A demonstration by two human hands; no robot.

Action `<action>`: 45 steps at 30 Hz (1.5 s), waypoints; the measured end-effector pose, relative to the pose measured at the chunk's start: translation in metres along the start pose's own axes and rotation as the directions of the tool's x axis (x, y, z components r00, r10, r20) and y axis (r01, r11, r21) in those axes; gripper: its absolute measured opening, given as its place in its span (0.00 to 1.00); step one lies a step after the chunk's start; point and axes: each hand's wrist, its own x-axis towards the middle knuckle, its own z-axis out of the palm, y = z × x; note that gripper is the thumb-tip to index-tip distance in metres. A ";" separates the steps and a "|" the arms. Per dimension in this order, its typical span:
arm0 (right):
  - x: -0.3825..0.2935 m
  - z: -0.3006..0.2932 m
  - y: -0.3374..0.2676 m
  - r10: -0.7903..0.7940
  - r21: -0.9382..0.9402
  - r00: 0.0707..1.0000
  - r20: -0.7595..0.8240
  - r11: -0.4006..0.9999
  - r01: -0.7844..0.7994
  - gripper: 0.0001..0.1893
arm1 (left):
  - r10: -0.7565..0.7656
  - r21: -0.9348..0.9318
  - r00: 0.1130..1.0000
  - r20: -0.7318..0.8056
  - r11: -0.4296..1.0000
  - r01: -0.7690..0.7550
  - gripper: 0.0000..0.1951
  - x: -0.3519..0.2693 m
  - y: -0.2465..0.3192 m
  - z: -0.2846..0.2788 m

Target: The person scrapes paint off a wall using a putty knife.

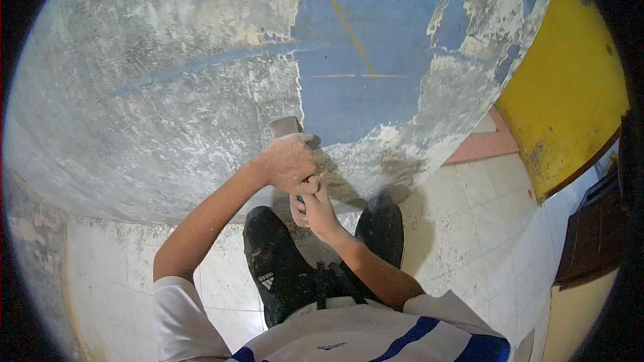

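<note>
Ahead of me is a wall with blue paint (367, 60) in the middle and bare grey plaster (201, 110) around it. A wide-bladed scraper (285, 125) meets the wall at the left edge of the blue paint, near its lower end. My left hand (292, 161) is closed around the tool close behind its blade. My right hand (314, 211) grips the lower part of its handle, just below the left hand. The fingers hide most of the handle. Ragged, pale edges border the blue paint.
Light floor tiles (463, 226) with scattered debris lie below the wall. To the right stand a yellow wall section (558, 90), a pink border strip (488, 148) and dark brown furniture (593, 231). My knees are close to the wall's foot.
</note>
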 end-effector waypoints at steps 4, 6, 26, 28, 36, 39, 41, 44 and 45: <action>-0.010 0.011 -0.007 0.102 0.111 0.994 -0.032 0.989 -0.098 0.14 | -0.024 -0.020 1.000 0.015 1.000 0.024 0.19 0.001 0.003 -0.008; -0.017 0.011 -0.015 0.120 0.111 0.993 -0.002 0.987 -0.119 0.13 | -0.025 -0.034 1.000 0.000 0.999 0.025 0.19 0.003 0.006 -0.010; -0.138 -0.114 -0.017 0.300 0.203 0.950 0.089 0.928 -0.312 0.06 | -0.062 -0.298 0.989 0.132 0.949 0.099 0.25 0.057 0.124 0.070; -0.132 -0.133 -0.047 0.227 0.054 0.965 0.132 0.970 -0.236 0.08 | -0.206 -0.219 0.975 0.083 0.951 0.219 0.24 0.078 0.121 0.056; -0.099 -0.191 -0.136 0.201 -0.345 0.977 0.076 0.924 -0.163 0.15 | -0.157 -0.108 0.966 -0.204 0.985 0.137 0.19 0.153 0.075 0.070; -0.092 -0.203 -0.146 0.190 -0.445 0.978 -0.090 0.870 -0.210 0.19 | -0.086 -0.101 0.899 -0.430 0.994 0.047 0.16 0.178 0.060 0.092; -0.082 -0.210 -0.150 -0.043 -0.703 0.998 0.047 0.708 0.063 0.16 | -0.114 -0.103 0.859 -0.500 0.992 0.071 0.15 0.184 0.053 0.106; -0.067 -0.206 -0.145 -0.093 -0.786 0.994 0.066 0.609 0.109 0.10 | -0.175 -0.103 0.842 -0.510 0.984 0.143 0.14 0.175 0.051 0.119; -0.061 -0.204 -0.148 -0.046 -0.815 0.996 -0.076 0.579 -0.035 0.08 | -0.151 -0.069 0.885 -0.440 0.989 0.134 0.14 0.173 0.048 0.120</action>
